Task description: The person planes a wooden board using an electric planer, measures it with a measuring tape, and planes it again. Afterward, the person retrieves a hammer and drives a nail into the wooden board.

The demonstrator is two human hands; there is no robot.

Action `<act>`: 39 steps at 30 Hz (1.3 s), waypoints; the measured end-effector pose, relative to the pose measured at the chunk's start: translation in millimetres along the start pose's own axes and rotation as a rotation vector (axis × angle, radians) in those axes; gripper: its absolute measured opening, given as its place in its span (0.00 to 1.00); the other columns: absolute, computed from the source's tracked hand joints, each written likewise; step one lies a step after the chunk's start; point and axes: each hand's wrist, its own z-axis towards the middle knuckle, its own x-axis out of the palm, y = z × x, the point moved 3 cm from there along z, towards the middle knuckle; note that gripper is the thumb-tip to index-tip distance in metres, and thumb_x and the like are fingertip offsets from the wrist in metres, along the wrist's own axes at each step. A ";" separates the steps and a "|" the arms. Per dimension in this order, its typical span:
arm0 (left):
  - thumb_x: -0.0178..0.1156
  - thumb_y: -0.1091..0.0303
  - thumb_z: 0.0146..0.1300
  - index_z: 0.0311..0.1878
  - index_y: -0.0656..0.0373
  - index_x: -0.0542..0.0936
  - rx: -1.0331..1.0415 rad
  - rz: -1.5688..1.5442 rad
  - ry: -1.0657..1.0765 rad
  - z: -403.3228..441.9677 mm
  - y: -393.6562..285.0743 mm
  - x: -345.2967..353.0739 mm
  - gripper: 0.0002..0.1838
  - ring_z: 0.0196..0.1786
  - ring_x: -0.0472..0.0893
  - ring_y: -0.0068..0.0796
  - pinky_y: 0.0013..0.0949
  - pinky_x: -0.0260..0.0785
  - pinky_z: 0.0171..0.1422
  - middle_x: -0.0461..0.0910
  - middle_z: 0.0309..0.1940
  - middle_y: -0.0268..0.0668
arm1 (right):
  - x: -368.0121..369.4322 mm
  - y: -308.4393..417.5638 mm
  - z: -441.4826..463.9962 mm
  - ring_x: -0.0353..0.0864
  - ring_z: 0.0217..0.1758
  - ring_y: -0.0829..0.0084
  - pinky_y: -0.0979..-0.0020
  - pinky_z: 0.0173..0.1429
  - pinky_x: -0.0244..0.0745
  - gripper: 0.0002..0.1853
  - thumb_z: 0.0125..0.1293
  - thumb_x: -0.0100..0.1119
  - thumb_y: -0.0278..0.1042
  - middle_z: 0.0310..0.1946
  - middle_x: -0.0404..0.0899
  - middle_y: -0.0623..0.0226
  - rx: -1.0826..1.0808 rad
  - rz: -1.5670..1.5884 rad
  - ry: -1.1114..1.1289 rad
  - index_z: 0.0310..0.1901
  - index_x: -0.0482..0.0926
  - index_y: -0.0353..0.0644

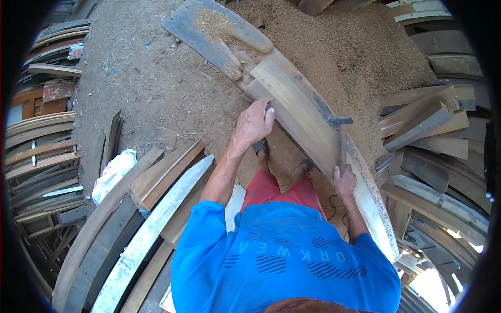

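A light wooden board (297,107) lies along a long worn plank bench (376,208) in front of my body. My left hand (254,122) is at the near edge of the board, its fingers bent around something dark that is mostly hidden. On the right, my right hand (345,181) is wrapped round the wooden handle of a hammer (342,130). The hammer's dark metal head points away from me, over the far side of the board. Both hands are apart from each other.
Stacked boards stand at the left (47,130) and right (433,120). Near my left arm several planks (156,229) lie beside a white bag (116,172). Sawdust (344,47) covers the ground beyond the bench. My feet are on the ground below the board.
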 end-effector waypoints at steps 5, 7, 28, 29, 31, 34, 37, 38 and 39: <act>0.64 0.73 0.66 0.45 0.59 0.83 0.168 0.021 -0.297 17.3 26.6 -20.9 0.06 0.37 0.80 0.49 0.47 0.73 0.43 0.78 0.33 0.46 | 1.6 2.0 0.0 0.85 0.38 0.39 0.43 0.45 0.76 0.23 0.70 0.58 0.53 0.31 0.83 0.42 0.047 0.002 0.005 0.45 0.77 0.37; 0.65 0.74 0.66 0.41 0.61 0.83 0.221 0.235 -0.394 29.8 11.4 -42.0 0.03 0.34 0.79 0.42 0.42 0.72 0.40 0.78 0.32 0.43 | -0.4 8.8 3.2 0.84 0.36 0.41 0.46 0.44 0.76 0.23 0.70 0.58 0.53 0.29 0.83 0.44 0.014 0.078 0.000 0.45 0.77 0.36; 0.64 0.79 0.60 0.52 0.57 0.85 0.305 0.145 -0.022 74.4 34.6 -37.4 0.16 0.37 0.77 0.45 0.43 0.72 0.44 0.74 0.31 0.44 | -102.5 211.1 20.4 0.72 0.32 0.82 0.74 0.37 0.71 0.20 0.77 0.55 0.43 0.32 0.72 0.74 -0.331 0.966 0.019 0.61 0.72 0.35; 0.64 0.79 0.60 0.51 0.57 0.85 0.304 0.164 -0.019 73.2 39.1 -36.5 0.15 0.38 0.77 0.45 0.43 0.72 0.44 0.74 0.31 0.44 | -100.1 211.3 20.5 0.72 0.31 0.81 0.74 0.36 0.71 0.21 0.78 0.54 0.44 0.31 0.73 0.74 -0.306 1.035 0.100 0.61 0.72 0.35; 0.65 0.78 0.60 0.50 0.56 0.85 0.296 0.204 -0.014 69.7 42.2 -37.4 0.14 0.38 0.78 0.47 0.43 0.73 0.44 0.74 0.31 0.44 | -93.6 210.9 16.7 0.74 0.30 0.80 0.74 0.36 0.72 0.22 0.79 0.53 0.46 0.31 0.74 0.72 -0.392 1.053 0.076 0.61 0.72 0.35; 0.64 0.78 0.61 0.46 0.57 0.84 0.332 0.219 -0.070 65.6 37.2 -36.4 0.10 0.38 0.78 0.49 0.44 0.73 0.43 0.75 0.31 0.43 | -86.1 210.2 12.7 0.76 0.29 0.79 0.73 0.36 0.74 0.23 0.80 0.52 0.47 0.31 0.77 0.70 -0.374 1.047 0.163 0.61 0.72 0.35; 0.64 0.77 0.61 0.42 0.58 0.82 0.273 0.189 -0.058 64.4 37.3 -36.1 0.06 0.38 0.78 0.50 0.45 0.72 0.42 0.76 0.31 0.43 | -86.9 211.9 8.9 0.76 0.28 0.79 0.73 0.36 0.74 0.22 0.80 0.51 0.47 0.32 0.79 0.69 -0.364 1.046 0.233 0.61 0.72 0.35; 0.65 0.77 0.61 0.41 0.58 0.82 0.278 0.190 -0.074 62.7 37.5 -36.0 0.06 0.38 0.78 0.50 0.45 0.72 0.42 0.76 0.31 0.43 | -87.0 213.5 7.5 0.76 0.28 0.80 0.73 0.35 0.73 0.22 0.80 0.51 0.47 0.32 0.80 0.68 -0.376 1.049 0.247 0.61 0.71 0.35; 0.65 0.77 0.61 0.40 0.58 0.81 0.283 0.192 -0.088 60.3 38.1 -35.6 0.05 0.37 0.78 0.49 0.45 0.72 0.41 0.76 0.31 0.44 | -85.7 214.9 6.1 0.76 0.28 0.80 0.73 0.35 0.73 0.22 0.80 0.50 0.47 0.32 0.80 0.68 -0.413 1.068 0.206 0.61 0.71 0.35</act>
